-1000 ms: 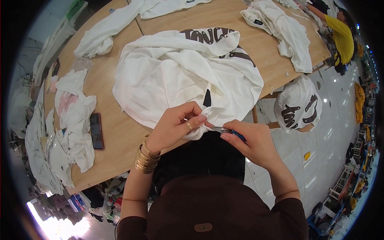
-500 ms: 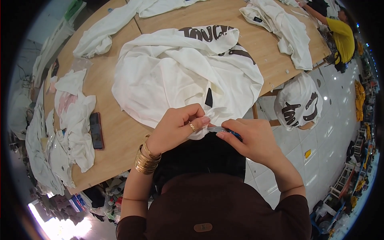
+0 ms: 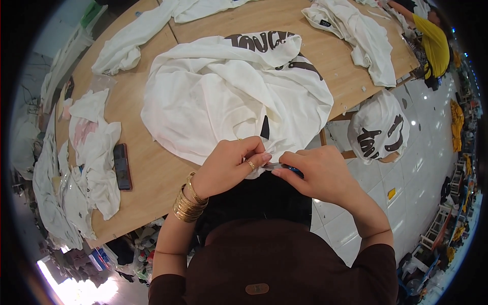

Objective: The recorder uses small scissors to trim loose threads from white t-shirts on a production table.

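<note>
A white garment (image 3: 203,101) with dark brown printed lettering lies bunched on the table in front of me. At its near edge, my left hand (image 3: 229,160) pinches a fold of the cloth between thumb and fingers. Just to the right, my right hand (image 3: 320,175) is closed around blue-handled thread snips (image 3: 292,171). Their metal tip points left and meets the cloth beside my left fingertips. Whether the blades are apart is too small to tell. A black tag (image 3: 265,127) shows on the garment just above my hands.
The wooden table (image 3: 147,175) carries a dark phone (image 3: 122,166) and several white garments (image 3: 96,157) at left. Another white garment (image 3: 356,40) lies at far right. A stool draped with printed white cloth (image 3: 378,129) stands beside the table. A person in yellow (image 3: 432,43) works beyond it.
My hands have shifted only slightly at the garment's near edge, with the snips still against the pinched cloth. The garment has hardly moved.
</note>
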The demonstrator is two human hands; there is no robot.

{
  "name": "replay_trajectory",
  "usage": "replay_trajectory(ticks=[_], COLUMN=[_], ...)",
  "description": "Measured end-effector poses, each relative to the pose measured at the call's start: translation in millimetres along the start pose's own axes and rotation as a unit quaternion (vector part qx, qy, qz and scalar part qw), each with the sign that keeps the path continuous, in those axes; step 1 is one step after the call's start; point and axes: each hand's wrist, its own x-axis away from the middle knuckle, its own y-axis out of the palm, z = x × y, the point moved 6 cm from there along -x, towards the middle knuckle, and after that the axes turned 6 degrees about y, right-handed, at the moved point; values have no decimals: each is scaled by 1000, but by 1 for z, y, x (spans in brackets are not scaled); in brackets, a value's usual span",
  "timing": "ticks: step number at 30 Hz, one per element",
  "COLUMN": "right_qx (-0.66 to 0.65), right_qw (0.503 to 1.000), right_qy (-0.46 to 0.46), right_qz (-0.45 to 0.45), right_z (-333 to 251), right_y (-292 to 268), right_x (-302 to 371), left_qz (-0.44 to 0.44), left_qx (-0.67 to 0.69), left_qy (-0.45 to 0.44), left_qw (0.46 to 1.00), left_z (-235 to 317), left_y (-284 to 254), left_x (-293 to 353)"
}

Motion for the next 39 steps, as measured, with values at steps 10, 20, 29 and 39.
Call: replay_trajectory(ticks=[10, 20, 29, 39], right_qx=[-334, -303, -356, -471], right_qw=[920, 938, 900, 829], right_qy=[107, 94, 151, 189], right_qz=[-173, -142, -200, -235], right_z=[24, 20, 27, 24], right_y=[26, 24, 34, 43], right_x=[-6, -6, -6, -3], left_qz=[-7, -25, -20, -26], left_qx=[33, 47, 61, 66], left_qy=[-8, -26, -23, -34], left_qw=[999, 998, 998, 997], left_z=[-3, -7, -7, -10], left_y=[0, 0, 2, 0], left_x=[3, 1, 1, 2])
